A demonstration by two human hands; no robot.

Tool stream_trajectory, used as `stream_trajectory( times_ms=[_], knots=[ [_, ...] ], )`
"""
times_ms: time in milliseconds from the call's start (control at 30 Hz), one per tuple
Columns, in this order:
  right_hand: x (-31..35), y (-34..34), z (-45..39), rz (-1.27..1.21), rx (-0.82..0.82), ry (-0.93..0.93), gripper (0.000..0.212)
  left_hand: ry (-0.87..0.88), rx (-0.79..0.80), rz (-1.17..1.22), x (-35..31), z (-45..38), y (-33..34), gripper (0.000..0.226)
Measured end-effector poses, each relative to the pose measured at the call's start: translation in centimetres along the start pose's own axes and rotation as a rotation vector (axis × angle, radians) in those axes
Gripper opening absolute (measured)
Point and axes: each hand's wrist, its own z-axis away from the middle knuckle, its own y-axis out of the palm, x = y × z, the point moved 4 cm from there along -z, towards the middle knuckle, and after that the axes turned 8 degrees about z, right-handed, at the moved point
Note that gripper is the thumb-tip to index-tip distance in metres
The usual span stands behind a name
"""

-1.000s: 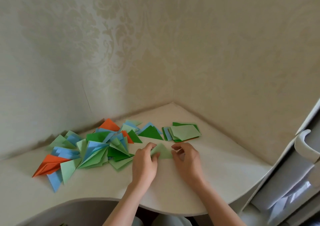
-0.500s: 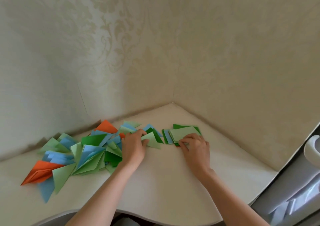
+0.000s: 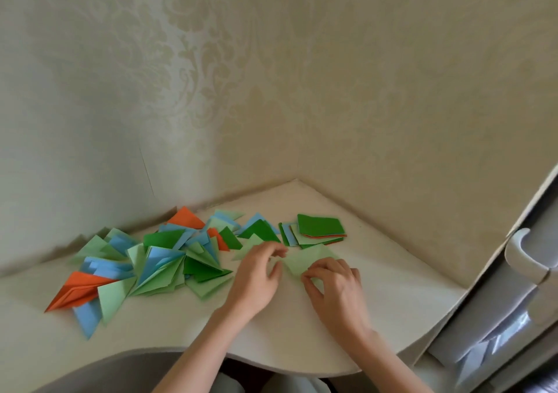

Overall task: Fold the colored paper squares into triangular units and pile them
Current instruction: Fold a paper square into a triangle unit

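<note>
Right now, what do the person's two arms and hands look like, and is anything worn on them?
Both forearms are bare as far as the picture shows; no sleeve comes into view. The left hand and the right hand wear no glove, and I see no ring, watch or bracelet. The fingers are slim, the nails look short and unpainted, though the picture is soft there.

1. The left hand (image 3: 256, 278) sits at centre frame, back up, fingers curled, thumb and fingertips closing toward the right.
2. The right hand (image 3: 335, 287) lies just beside it, lower centre-right, fingers bent, tips pressed down.
3. Both bare forearms rise from the bottom edge, converging.
</note>
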Motion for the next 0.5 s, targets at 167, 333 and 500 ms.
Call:
stream_trajectory(
  times_ms=[167, 333, 500],
  knots=[
    [0.2, 0.6, 1.0, 0.014, 0.097, 0.0, 0.009, -0.041, 0.107, 0.017, -0.3, 2.5, 1.3, 0.036],
    [-0.5, 1.1, 0.8, -0.055, 0.179, 0.078, 0.015, -0.051, 0.088, -0.022, -0.1, 2.7, 1.7, 0.03],
    [-1.0, 1.4, 0.1, -0.227, 0.211, 0.182, 0.024, -0.085, 0.047, -0.049, 0.0, 2.1, 2.1, 0.027]
  ],
)
